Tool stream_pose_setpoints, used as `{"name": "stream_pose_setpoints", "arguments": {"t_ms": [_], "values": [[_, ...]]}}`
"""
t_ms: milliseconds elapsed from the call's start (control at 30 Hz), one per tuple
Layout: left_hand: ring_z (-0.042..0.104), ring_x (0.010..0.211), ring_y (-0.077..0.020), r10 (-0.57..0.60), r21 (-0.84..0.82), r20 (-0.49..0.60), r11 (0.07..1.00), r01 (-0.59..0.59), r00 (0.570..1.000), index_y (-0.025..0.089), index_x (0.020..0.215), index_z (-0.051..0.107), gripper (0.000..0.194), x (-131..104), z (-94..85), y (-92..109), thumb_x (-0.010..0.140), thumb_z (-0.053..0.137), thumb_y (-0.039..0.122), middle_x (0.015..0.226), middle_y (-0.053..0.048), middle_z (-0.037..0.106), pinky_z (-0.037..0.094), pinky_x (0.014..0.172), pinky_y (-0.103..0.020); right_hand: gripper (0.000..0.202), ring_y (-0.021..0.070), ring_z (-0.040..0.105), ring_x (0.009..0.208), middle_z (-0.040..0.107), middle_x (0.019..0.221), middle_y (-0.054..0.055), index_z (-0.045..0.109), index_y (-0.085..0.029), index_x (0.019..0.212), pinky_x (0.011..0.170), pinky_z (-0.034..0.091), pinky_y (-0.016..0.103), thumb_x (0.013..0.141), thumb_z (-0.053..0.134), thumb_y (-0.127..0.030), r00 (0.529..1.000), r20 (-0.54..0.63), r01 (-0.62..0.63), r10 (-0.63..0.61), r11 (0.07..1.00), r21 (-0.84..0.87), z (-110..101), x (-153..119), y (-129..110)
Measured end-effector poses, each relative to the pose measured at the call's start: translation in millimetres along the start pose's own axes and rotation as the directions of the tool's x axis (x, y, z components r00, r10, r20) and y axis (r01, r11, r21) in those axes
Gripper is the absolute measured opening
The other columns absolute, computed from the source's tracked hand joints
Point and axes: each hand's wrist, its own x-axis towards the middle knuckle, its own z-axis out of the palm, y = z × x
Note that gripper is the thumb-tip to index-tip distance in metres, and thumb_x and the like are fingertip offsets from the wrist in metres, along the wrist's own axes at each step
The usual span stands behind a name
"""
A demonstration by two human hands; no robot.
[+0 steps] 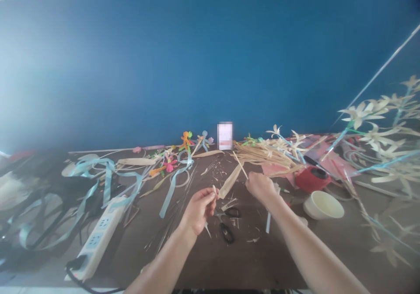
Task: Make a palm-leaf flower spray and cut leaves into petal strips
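My left hand (198, 208) pinches a small pale piece (214, 189) between thumb and fingers; its exact kind is too small to make out. My right hand (260, 188) is closed round the lower end of a thin pale stick (240, 164), which leans up to the left. Between the hands lies a dry, husk-like beige strip (230, 182), its near end close to my left fingertips. Black-handled scissors (221, 215) rest on the dark table (203, 267) just right of my left hand, with their blades partly hidden by it. Pale scraps surround them.
A white power strip (104, 235) and curling light-blue ribbon (106, 176) are at left. Colourful small figures (187, 140) line the blue wall. To the right are a bundle of husk strips (262, 154), a red object (311, 179), a white bowl (323, 206) and pale flowers (359, 114).
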Motion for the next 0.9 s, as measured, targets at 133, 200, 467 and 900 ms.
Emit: {"name": "stream_pose_setpoints", "arguments": {"t_ms": [133,200,467,900], "values": [[0.033,0.042,-0.0013,-0.106,-0.181,0.082,0.976,0.119,0.991,0.014,0.096,0.054,0.032,2,-0.7,0,0.064,0.060,0.017,0.067,0.002,0.048,0.019,0.036,-0.014,0.023,0.0164,0.058,0.069,0.060,0.074,0.005,0.053,-0.017,0.085,0.064,0.040,0.026,0.084,0.031,-0.027,0.975,-0.123,0.217,-0.186,0.917,0.334,-1,-28,-7],[0.030,0.041,-0.0011,-0.155,-0.232,0.158,0.954,0.189,0.975,0.016,0.099,0.051,0.036,2,2.3,0,0.064,0.059,0.014,0.063,0.004,0.043,0.016,0.036,-0.013,0.025,0.0099,0.052,0.052,0.056,0.065,0.000,0.052,-0.017,0.083,0.052,0.039,0.020,0.084,0.032,-0.032,0.946,-0.139,0.307,-0.294,0.669,0.676,0,-40,-16],[0.026,0.039,-0.0001,-0.221,-0.245,0.294,0.923,0.297,0.930,0.016,0.091,0.053,0.025,-1,11.3,-5,0.067,0.058,0.017,0.060,0.005,0.039,0.014,0.035,-0.013,0.023,0.0005,0.022,0.034,0.055,0.060,-0.003,0.052,-0.016,0.077,0.032,0.014,0.014,0.070,0.056,-0.038,0.859,0.129,-0.077,-0.495,0.124,0.989,3,-51,-45],[0.039,0.040,-0.0060,0.154,0.346,-0.017,0.928,-0.139,0.988,0.013,0.067,0.059,0.026,-6,2.0,-16,0.067,0.059,0.039,0.048,0.002,0.050,0.029,0.040,-0.018,0.029,0.0042,0.021,0.038,0.026,0.046,-0.010,0.048,-0.017,0.072,0.036,0.018,0.016,0.073,0.049,-0.046,0.943,0.033,0.047,-0.332,0.230,0.972,5,-48,-42]]}}
